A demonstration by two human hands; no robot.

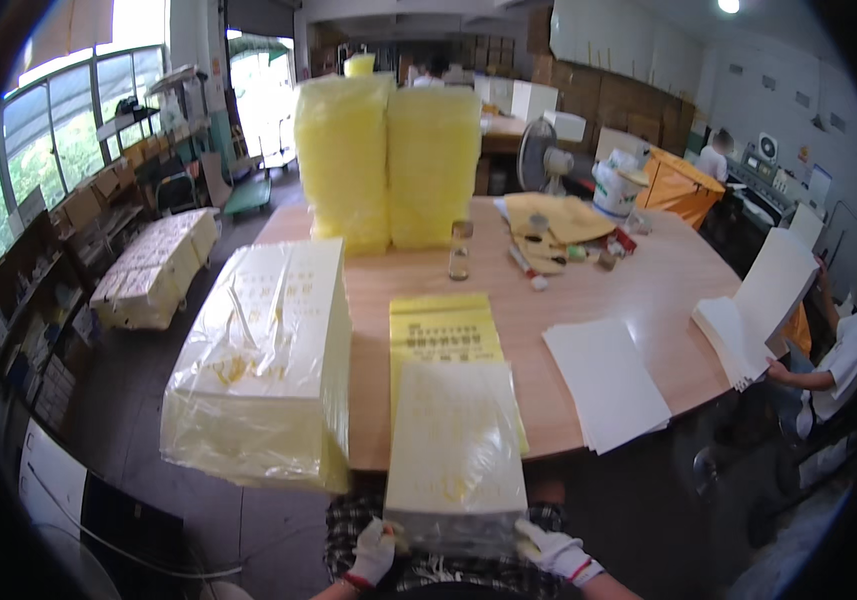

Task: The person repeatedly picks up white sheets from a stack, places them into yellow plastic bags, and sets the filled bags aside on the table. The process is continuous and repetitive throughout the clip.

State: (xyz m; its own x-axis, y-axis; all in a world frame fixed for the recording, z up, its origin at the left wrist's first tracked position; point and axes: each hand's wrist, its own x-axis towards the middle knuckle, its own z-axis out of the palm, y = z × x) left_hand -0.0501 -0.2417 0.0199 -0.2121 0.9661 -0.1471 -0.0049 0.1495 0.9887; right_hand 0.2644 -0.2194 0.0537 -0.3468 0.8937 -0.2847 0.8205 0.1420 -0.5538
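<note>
A pale yellow stack of paper sheets [455,450] stands up on edge at the near side of the round wooden table [638,290]. My left hand [371,553], in a white glove, grips its lower left corner. My right hand [556,551], also gloved, grips its lower right corner. Behind the stack, a flat pile of brighter yellow printed sheets [442,328] lies on the table. A large bundle of pale yellow sheets in clear plastic wrap [270,360] sits to the left, overhanging the table edge.
Two tall wrapped yellow stacks [388,160] stand at the far side. A small glass bottle [459,250], white sheets [605,380], brown envelopes and a fan [545,155] are on the table. At the right, a seated person [838,360] handles white paper. Shelves line the left wall.
</note>
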